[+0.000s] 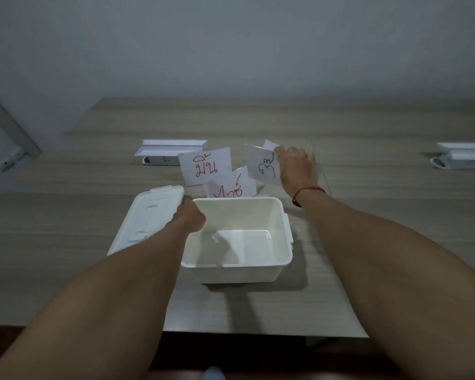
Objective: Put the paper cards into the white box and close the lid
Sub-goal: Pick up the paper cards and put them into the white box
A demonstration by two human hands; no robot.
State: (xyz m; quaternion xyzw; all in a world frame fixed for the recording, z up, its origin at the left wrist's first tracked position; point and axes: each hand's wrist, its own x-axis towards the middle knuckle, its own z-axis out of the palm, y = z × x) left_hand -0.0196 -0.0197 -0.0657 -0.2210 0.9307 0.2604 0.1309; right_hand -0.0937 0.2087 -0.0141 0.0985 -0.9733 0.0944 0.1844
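One white rectangular plastic box (239, 239) sits open and empty on the grey wood-grain table (368, 215), near the front edge. Its one white plastic lid (146, 218) lies just left of it, tilted up against the box's left side, with the latch tab at the far end.

The left hand (191, 216) rests at the box's far left corner, between lid and box. It is curled, but the fingers are hidden behind the wrist, so I cannot tell whether it grips the rim, the lid or nothing.

Beyond the box, three white paper cards with handwriting can be counted. One card with red writing (205, 167) lies farthest left. A second card with red writing (229, 186) overlaps it and lies just behind the box's far wall. The third, a card with black writing (263, 167), is pinched at its right edge by the right hand (296, 167) and lifted off the table, tilted; a corner of another white sheet (270, 145) shows behind it, though whether that is a fourth card is unclear. The right wrist wears one red string bracelet (307, 193).

No card is in the box.

Farther back, two white folded stands rest on the table: one white stand (170, 150) behind the cards at left, and another white stand (464, 156) well apart at the right edge.
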